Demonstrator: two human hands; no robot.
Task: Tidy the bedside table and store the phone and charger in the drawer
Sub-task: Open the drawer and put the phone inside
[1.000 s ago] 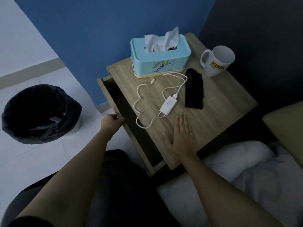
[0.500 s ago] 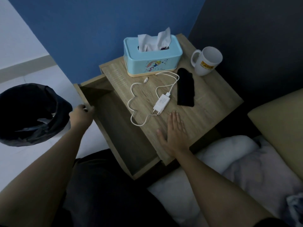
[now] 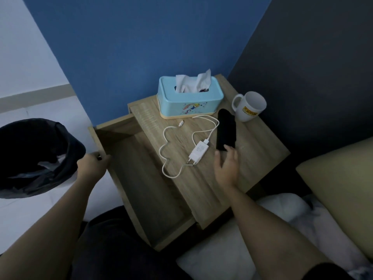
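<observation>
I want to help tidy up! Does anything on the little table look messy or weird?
The white charger lies loose, with its cable in squiggly loops across the table top. The black phone also lies out, and the open drawer looks empty. Nothing is spilled or broken.

Tabletop [image 3: 252, 158]: tissue box [image 3: 190, 104] at back, mug [image 3: 249, 108] right of it, phone [image 3: 226, 132] in front, charger [image 3: 198, 152] left of phone. Drawer [image 3: 145, 188] open on left, bin [image 3: 36, 156] beyond it.
</observation>
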